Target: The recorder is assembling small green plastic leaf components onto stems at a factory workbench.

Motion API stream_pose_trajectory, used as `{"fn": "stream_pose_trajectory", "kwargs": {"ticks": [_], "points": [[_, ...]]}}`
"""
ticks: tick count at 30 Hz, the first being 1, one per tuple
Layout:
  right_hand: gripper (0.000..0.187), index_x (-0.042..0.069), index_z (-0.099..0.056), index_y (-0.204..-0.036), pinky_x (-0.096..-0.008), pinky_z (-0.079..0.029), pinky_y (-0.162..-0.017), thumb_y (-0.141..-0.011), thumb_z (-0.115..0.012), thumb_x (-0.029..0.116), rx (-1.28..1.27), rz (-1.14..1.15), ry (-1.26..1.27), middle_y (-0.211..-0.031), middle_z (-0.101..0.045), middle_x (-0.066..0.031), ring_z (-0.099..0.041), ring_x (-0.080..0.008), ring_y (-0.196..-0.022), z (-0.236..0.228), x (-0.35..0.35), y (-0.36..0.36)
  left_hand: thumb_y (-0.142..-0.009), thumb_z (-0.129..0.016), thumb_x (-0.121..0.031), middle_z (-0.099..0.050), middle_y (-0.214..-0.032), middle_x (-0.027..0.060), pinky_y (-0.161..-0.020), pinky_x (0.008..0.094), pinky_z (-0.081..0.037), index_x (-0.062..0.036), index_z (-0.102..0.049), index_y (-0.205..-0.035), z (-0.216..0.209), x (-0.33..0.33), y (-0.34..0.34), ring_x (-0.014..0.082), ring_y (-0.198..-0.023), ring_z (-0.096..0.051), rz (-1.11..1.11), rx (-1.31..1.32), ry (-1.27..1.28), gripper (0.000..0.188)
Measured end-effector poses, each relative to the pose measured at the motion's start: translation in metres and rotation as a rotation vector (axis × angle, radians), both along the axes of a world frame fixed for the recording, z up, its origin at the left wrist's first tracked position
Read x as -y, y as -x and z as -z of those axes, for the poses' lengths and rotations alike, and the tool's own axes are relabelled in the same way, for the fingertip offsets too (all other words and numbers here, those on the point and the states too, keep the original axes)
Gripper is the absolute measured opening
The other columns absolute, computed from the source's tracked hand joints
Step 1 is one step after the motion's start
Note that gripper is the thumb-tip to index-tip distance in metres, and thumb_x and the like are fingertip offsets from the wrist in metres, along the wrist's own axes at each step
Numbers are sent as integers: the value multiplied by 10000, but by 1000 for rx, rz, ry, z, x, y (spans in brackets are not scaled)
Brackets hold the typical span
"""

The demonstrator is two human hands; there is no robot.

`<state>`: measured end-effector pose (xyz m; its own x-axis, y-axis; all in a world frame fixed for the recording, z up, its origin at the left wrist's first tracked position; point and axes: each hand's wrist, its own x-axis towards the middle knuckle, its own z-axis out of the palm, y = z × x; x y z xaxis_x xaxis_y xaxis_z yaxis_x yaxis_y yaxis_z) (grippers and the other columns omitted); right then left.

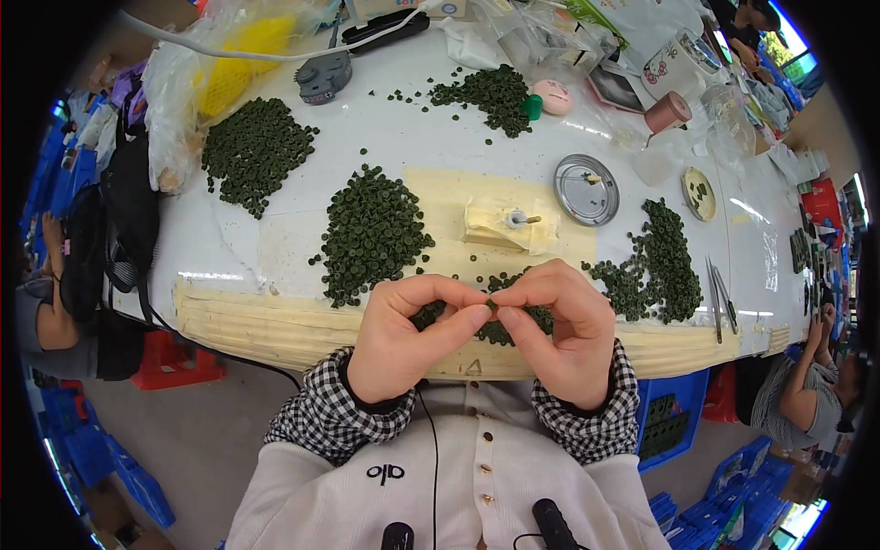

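1. Left hand (403, 335) and right hand (559, 335) meet fingertip to fingertip above the table (275, 247) edge.
2. Fingers pinched together on a small green piece (491, 305), mostly hidden.
3. Green pile (371, 234) lies behind; metal lid (587, 190) farther right.

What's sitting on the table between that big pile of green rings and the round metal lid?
In the head view, a small cream block with a peg sticking up lies between the green ring pile and the metal lid.
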<state>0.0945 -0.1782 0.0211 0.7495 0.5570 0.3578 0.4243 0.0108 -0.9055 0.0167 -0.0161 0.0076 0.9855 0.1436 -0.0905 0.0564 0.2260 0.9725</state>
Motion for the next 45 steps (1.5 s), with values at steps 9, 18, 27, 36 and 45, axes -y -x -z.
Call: {"fn": "stream_pose_trajectory", "kwargs": {"ticks": [9,18,27,36,45], "points": [[121,-21,-630,-861,-240,-498,-667,-742,-632,-47,-263,-2,-13,-823,-606,-85,-603,-139,-725,-2,-1,6,-800,-647,-31,-592,-719,-40,-539,170,-345,12,-664,-871,-1,1,1,0,-609,-423,7,0,-69,85],[113,-22,-628,-868,-237,-506,-669,-757,-628,-46,-251,-19,-20,-842,-604,-85,-615,-140,-730,0,1,5,-815,-637,-33,-604,-734,-26,-540,168,-347,11,-649,-880,0,5,1,-4,-609,-427,-19,19,-75,80],[137,-23,-646,-904,-238,-506,-651,-767,-656,-25,-50,50,60,-810,-633,-93,-632,-145,-722,-3,-1,3,-861,-610,-69,-663,-813,40,-616,179,-401,9,-625,-931,-7,-1,5,29,-674,-508,-82,-26,78,106],[139,-33,-649,-904,-244,-504,-613,-766,-640,-39,-88,8,57,-804,-640,-97,-635,-156,-691,1,-4,6,-844,-604,-49,-665,-792,42,-615,180,-409,34,-635,-922,-2,-2,3,24,-672,-504,20,-7,-34,118],[107,-16,-644,-876,-236,-485,-577,-770,-652,-33,30,113,117,-771,-632,-92,-613,-144,-656,-2,-6,5,-886,-574,-87,-644,-777,42,-491,159,-313,-2,-599,-949,-6,-6,2,5,-541,-389,-34,-173,515,108]]}}
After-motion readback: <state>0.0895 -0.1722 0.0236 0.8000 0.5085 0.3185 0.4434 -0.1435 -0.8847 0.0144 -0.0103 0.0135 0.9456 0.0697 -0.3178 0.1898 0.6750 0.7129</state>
